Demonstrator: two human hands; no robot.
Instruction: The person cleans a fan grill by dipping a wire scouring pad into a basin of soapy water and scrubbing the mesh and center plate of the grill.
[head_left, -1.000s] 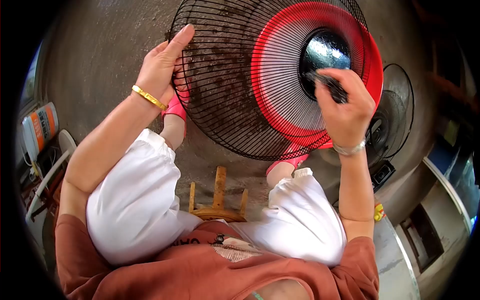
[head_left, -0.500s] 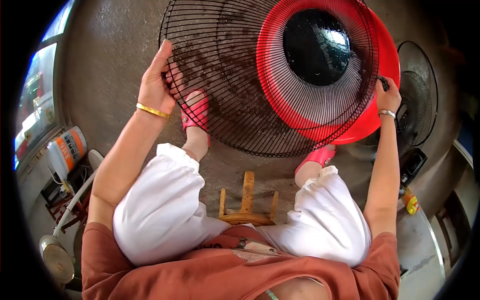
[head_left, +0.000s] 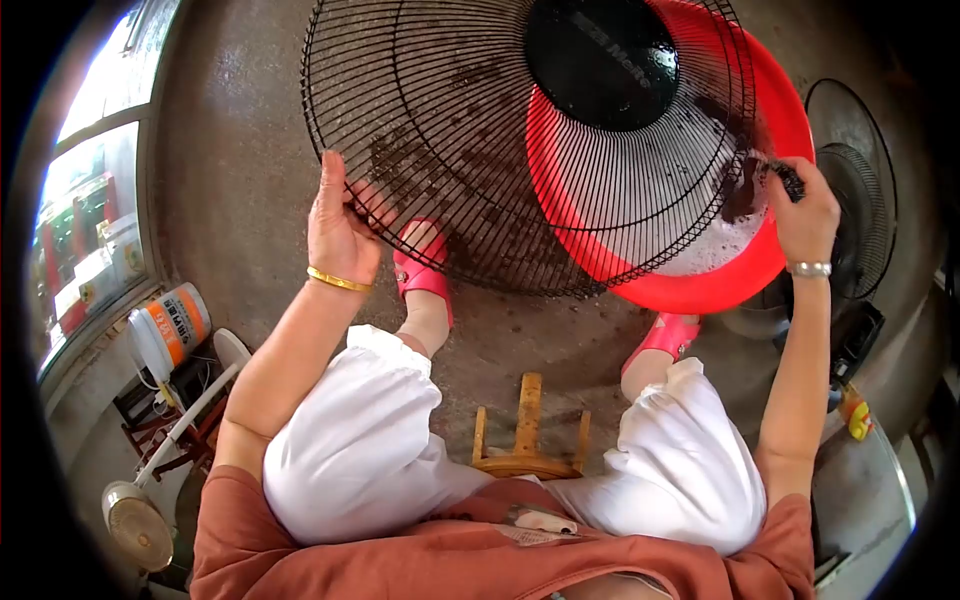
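A round black wire fan grille [head_left: 470, 190] with a dark centre cap [head_left: 602, 62] is held tilted above the floor, partly over a red basin [head_left: 735, 290] of sudsy water. At its left rim, my left hand [head_left: 343, 225] grips the wires, thumb outside and fingers behind. My right hand [head_left: 808, 215] is closed on a small black, rough-textured scrubber [head_left: 788, 180], just beside the grille's right rim. Whether the scrubber touches the wires I cannot tell. Part of the basin shows only through the grille.
A wooden stool [head_left: 528, 425] stands between my legs. At right are another fan grille [head_left: 865, 200] and a yellow-labelled item [head_left: 857, 415]. On the left lie a white-and-orange bucket [head_left: 170, 325] and a pole with a round end [head_left: 140, 525], below a window [head_left: 95, 220].
The grille has tilted, and its centre cap sits higher in view, exposing more suds. My right hand with the scrubber has moved slightly out from the rim. My left hand keeps its hold.
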